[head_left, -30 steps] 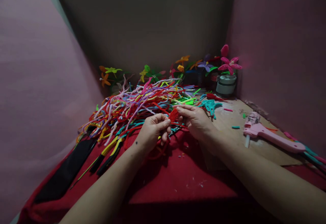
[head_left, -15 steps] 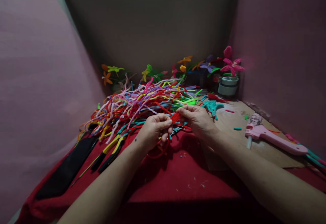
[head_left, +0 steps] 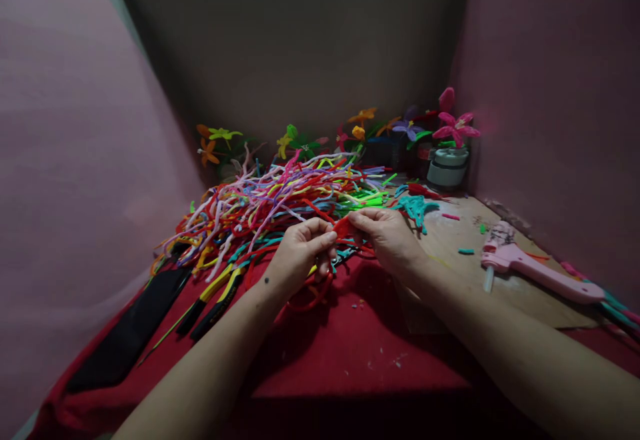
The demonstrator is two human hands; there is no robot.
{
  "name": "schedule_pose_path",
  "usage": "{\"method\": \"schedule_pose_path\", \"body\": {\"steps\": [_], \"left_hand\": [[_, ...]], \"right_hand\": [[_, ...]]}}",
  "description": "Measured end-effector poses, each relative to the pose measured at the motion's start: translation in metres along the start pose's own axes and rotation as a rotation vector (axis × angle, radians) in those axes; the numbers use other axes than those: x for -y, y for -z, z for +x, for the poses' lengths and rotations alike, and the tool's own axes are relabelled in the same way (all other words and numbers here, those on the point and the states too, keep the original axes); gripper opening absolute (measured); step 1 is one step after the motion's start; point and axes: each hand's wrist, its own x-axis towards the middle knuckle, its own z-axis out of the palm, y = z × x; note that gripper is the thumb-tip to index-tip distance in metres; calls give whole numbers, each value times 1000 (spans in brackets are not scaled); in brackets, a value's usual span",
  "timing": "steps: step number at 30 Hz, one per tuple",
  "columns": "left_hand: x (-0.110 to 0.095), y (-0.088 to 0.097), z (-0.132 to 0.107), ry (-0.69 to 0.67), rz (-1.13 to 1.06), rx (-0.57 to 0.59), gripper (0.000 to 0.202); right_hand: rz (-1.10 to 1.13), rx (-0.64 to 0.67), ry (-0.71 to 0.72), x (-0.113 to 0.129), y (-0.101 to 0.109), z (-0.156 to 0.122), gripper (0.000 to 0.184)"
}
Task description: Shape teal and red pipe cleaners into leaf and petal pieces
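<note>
Both hands pinch a small piece of red pipe cleaner (head_left: 343,228) above the front of the table. My left hand (head_left: 307,248) grips its left end between thumb and fingers, and my right hand (head_left: 383,232) closes on its right end. The piece looks flat and folded, but its exact shape is partly hidden by the fingers. A loop of red pipe cleaner (head_left: 311,305) hangs or lies just under my left hand. Behind the hands spreads a large heap of coloured pipe cleaners (head_left: 280,193).
Yellow-and-black pliers (head_left: 220,300) and a black flat case (head_left: 130,333) lie at left. A pink glue gun (head_left: 540,270) rests on a board (head_left: 450,253) at right, near a turquoise pipe-cleaner piece (head_left: 419,210). Pipe-cleaner flowers (head_left: 456,128) stand along the back, one in a pale pot (head_left: 448,170).
Both hands stay in nearly the same place, still on the red piece. The fingers and the piece have shifted only slightly.
</note>
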Motion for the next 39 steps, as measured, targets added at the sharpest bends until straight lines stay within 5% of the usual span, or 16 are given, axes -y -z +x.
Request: {"method": "schedule_pose_path", "body": {"steps": [8, 19, 28, 39], "left_hand": [[-10, -4, -3, 50, 160, 68, 17], [2, 1, 0, 14, -3, 46, 16], [7, -1, -1, 45, -134, 171, 17], [4, -6, -3, 30, -46, 77, 17]], "right_hand": [[13, -111, -35, 3, -5, -5, 22], [415, 65, -79, 2, 3, 6, 19], [399, 49, -48, -7, -3, 4, 15], [377, -19, -79, -3, -7, 0, 23]]}}
